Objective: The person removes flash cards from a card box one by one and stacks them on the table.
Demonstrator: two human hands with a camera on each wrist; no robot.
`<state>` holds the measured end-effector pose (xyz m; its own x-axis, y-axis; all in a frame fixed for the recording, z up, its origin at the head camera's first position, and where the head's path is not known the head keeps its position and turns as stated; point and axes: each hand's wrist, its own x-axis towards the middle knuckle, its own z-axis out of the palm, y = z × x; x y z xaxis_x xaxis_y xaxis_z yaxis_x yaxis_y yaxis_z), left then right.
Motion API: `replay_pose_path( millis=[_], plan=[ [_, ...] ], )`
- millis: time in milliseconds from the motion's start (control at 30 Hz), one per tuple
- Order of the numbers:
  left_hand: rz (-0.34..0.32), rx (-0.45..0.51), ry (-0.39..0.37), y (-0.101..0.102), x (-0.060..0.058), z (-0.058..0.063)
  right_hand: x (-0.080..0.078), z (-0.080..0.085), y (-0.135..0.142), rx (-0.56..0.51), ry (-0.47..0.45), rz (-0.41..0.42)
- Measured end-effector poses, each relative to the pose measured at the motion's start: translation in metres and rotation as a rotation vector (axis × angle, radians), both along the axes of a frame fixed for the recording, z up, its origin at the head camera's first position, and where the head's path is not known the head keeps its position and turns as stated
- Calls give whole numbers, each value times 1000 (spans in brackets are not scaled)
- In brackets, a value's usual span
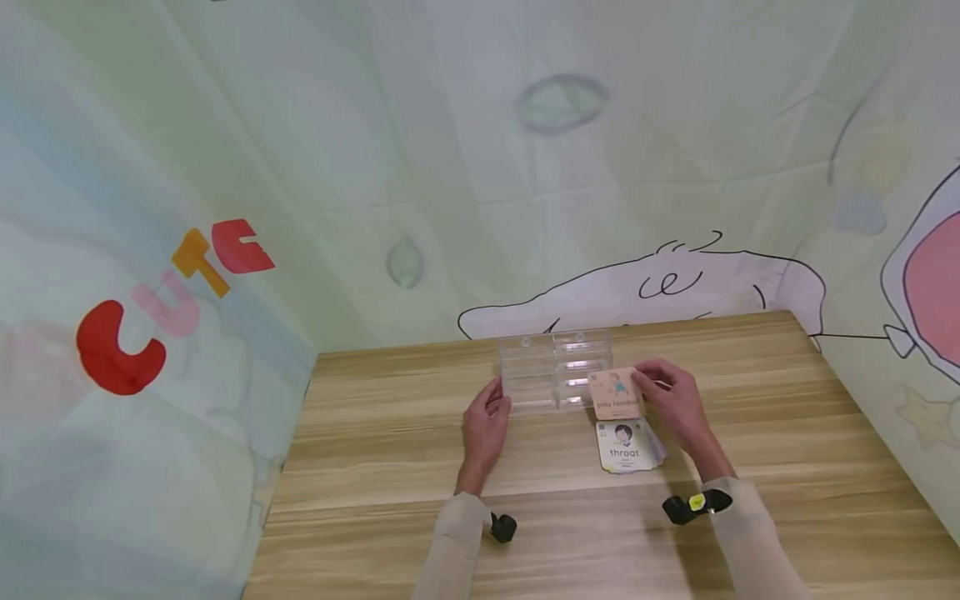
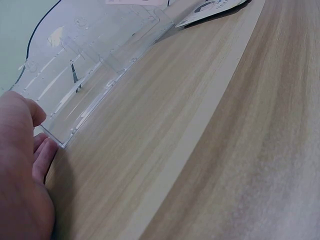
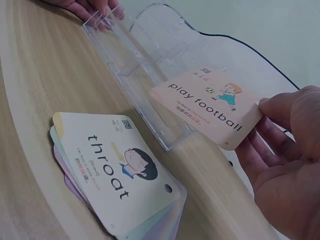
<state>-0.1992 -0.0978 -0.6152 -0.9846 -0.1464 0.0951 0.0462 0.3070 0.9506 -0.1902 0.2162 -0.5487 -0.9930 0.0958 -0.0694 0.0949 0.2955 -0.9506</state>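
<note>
My right hand [image 1: 675, 404] pinches a pink flash card [image 3: 210, 105] marked "play football" by its edge, thumb on the printed face. In the head view the card overlaps the lower right corner of a clear plastic rack [image 1: 528, 375] with stepped slots in two columns. My left hand [image 1: 485, 425] grips the rack's left end, its thumb and fingers around the edge in the left wrist view. Below the held card lies a fanned stack of flash cards [image 3: 117, 165], with a white "throat" card on top.
The wooden table [image 1: 360, 467] meets a printed cloth backdrop [image 1: 450, 167] just behind the rack. Another cloth wall [image 1: 112, 467] stands along the left side. Each wrist wears a small black camera [image 1: 504, 527].
</note>
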Motion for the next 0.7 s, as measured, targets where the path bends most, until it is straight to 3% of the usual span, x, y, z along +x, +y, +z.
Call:
replay_pose_path(
  millis=[267, 700],
  plan=[
    [2, -3, -1, 0, 0, -2, 11, -8, 7, 3, -56, -13],
    [-4, 10, 0, 0, 0, 0, 29, -24, 11, 92, -150, -34]
  ],
)
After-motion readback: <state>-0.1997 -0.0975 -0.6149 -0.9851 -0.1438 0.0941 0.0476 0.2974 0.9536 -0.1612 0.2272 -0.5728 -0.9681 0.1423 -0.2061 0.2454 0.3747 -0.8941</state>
